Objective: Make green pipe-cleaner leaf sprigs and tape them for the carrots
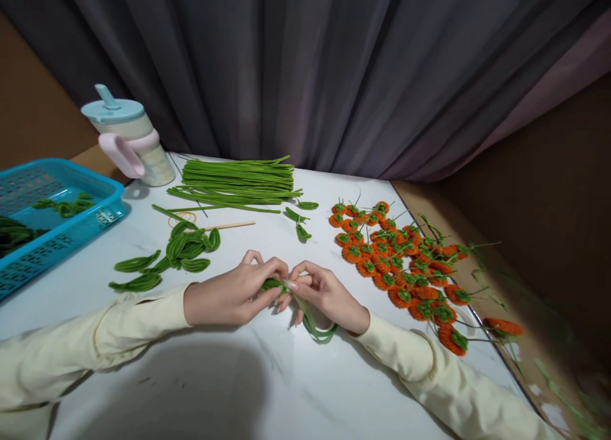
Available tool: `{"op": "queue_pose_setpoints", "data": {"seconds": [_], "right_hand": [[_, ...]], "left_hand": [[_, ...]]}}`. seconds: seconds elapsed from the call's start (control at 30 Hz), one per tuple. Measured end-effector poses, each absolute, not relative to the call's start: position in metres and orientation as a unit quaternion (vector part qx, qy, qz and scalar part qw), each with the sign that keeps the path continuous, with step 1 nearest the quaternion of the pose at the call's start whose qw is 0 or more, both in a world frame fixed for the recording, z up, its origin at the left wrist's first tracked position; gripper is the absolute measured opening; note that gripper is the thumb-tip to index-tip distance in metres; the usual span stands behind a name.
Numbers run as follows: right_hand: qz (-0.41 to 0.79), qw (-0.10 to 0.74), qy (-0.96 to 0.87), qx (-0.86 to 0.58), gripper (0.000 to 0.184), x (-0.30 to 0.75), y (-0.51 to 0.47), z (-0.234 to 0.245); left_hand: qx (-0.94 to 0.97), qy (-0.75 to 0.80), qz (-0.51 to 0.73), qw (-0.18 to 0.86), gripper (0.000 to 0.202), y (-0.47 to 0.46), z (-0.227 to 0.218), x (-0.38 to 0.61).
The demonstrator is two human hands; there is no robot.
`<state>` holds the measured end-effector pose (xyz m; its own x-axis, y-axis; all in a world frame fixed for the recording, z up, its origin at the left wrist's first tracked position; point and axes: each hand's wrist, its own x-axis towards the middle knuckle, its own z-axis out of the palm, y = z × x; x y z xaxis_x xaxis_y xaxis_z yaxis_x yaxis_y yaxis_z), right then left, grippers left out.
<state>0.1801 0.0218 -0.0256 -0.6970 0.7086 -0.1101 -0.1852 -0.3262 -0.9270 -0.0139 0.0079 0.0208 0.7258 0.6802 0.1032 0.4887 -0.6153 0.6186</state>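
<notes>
Pinching a ridged green leaf point(270, 284), left hand point(236, 293), pinching paler looped strip point(310, 321), right hand point(331, 295)

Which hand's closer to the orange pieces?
Right. The right hand is just to the left of the orange pieces; the left hand is farther left, beyond the right one.

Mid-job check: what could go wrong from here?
The loose green strip dangling by the right hand could tangle or catch. The right sleeve lies near the orange pieces, so it might push some past the edge of the table. The thin stick might roll if bumped.
</notes>
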Motion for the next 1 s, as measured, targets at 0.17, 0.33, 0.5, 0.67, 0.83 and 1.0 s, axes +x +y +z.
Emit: {"op": "queue_pose_setpoints", "data": {"seconds": [0.17,0.33,0.5,0.67,0.83,1.0], "right_hand": [[0.773,0.28,-0.503,-0.265,0.033,0.181,0.022,-0.019],[0.777,0.282,-0.5,-0.258,0.032,0.182,0.025,-0.017],[0.783,0.281,-0.501,-0.239,0.029,0.184,0.027,-0.019],[0.788,0.27,-0.501,-0.234,0.027,0.185,0.029,-0.021],[0.8,0.265,-0.485,-0.234,0.029,0.184,0.029,-0.02],[0.811,0.272,-0.465,-0.226,0.026,0.185,0.03,-0.022]], "left_hand": [[0.92,0.284,0.182,0.201,0.009,0.009,0.011,-0.014],[0.948,0.228,0.21,0.073,0.022,0.013,-0.001,-0.017],[0.948,0.166,0.27,-0.015,0.025,0.015,-0.006,-0.019],[0.946,0.154,0.284,-0.02,0.023,0.015,-0.008,-0.019],[0.943,0.199,0.268,0.0,0.03,0.016,-0.007,-0.022],[0.946,0.21,0.245,-0.028,0.029,0.025,0.002,-0.028]]}}
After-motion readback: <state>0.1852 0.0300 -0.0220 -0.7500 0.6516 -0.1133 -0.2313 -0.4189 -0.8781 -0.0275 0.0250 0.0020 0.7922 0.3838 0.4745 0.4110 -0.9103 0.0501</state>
